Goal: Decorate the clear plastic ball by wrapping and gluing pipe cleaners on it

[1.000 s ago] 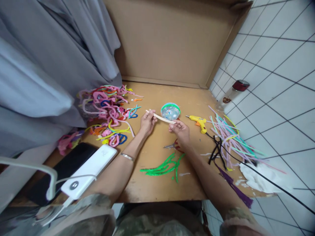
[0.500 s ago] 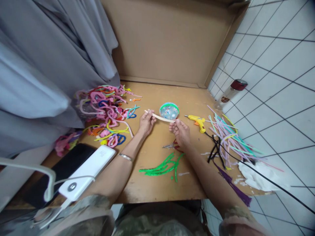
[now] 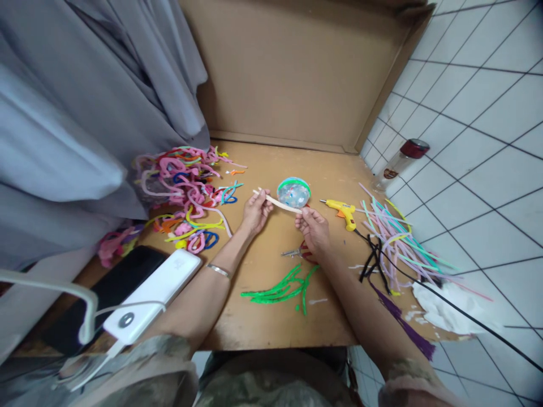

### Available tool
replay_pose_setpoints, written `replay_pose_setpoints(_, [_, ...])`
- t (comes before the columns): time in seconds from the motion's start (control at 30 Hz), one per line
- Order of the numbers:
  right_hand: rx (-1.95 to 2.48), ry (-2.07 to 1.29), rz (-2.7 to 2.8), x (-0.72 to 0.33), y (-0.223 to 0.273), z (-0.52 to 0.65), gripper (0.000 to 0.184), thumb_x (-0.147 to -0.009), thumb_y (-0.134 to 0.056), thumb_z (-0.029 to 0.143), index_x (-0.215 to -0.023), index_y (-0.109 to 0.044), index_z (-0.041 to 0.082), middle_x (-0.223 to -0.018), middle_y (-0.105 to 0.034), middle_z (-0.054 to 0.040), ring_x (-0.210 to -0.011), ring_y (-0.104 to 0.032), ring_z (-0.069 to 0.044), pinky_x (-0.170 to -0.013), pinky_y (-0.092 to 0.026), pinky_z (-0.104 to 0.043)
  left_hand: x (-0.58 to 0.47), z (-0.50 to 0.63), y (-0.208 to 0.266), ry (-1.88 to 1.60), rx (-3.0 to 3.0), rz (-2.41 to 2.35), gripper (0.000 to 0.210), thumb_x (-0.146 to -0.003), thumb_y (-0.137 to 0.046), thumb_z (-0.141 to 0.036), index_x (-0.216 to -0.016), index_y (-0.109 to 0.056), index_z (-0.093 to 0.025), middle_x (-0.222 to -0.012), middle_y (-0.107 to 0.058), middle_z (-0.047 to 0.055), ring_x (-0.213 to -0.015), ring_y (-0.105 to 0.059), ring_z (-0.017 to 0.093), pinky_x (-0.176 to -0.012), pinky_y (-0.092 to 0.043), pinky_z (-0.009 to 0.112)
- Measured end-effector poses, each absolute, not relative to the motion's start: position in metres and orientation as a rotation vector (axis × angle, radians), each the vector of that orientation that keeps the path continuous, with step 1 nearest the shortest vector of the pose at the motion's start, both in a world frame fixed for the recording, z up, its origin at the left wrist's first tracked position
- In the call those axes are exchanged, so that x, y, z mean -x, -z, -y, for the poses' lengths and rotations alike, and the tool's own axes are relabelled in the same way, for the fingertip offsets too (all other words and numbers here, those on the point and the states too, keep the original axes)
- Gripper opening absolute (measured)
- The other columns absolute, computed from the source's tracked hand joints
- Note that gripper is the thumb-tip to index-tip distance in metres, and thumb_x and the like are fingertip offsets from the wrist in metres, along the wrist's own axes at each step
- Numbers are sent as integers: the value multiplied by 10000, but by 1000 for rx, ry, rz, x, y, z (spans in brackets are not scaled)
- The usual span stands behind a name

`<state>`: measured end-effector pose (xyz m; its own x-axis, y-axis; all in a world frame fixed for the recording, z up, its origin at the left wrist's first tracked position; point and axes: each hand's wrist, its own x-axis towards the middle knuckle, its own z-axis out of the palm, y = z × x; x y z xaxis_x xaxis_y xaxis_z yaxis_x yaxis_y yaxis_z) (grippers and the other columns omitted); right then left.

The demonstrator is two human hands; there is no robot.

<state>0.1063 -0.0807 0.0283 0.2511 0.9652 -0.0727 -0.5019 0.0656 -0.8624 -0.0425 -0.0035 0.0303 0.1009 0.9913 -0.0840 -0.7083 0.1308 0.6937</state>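
Observation:
A cream-coloured pipe cleaner (image 3: 282,206) stretches between my two hands above the table, bowed slightly downward. My left hand (image 3: 257,213) pinches it near one end, and its tips stick out past the fingers. At the other end, my right hand (image 3: 313,229) grips it between thumb and fingers. Just behind the strip sits a round clear bowl with a green rim (image 3: 293,193). Red-handled scissors (image 3: 292,252) lie partly hidden under my right hand. Nearer to me are several green pipe cleaners (image 3: 275,288) on the tabletop.
A yellow glue gun (image 3: 341,212) lies right of the bowl, its black cord trailing off right. Beyond it are pastel pipe cleaners (image 3: 392,237) and a clear bottle (image 3: 401,164). Tangled pink pieces (image 3: 178,181) fill the left. A white power bank (image 3: 153,297) rests beside my left forearm.
The whole view has shifted very slightly. Both hands keep the same hold on the pipe cleaner, with no clear movement of their own.

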Motion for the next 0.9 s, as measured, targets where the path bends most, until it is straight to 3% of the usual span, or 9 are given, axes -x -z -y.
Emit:
replay_pose_setpoints(0.4, [968,-1095,656,-113,-26,77,274,-575,-746,234,-787,-574,217,-570,-593,77,-496,-515,-67,-475,-398,-176,40,5,-31,-1344,-609,-601,226,-823,-759,-284,-744,-615,-129,-556,-549,-47,-487,-536,39,-487,-474,133])
replay_pose_setpoints(0.7, [998,-1064,672,-115,-27,76,265,-560,-700,232,-785,-559,215,-562,-565,83,-476,-488,-61,-458,-369,-179,41,4,-27,-1335,-632,-591,226,-791,-785,-310,-819,-666,-120,-595,-559,-37,-545,-551,47,-553,-500,149])
replay_pose_setpoints(0.9, [1079,-1175,731,-119,-32,80,180,-560,-608,265,-719,-643,190,-444,-444,87,-397,-340,-60,-410,-239,-198,44,-1,-22,-1375,-631,-641,324,-769,-793,-378,-972,-702,-143,-843,-679,15,-575,-552,40,-478,-433,145])
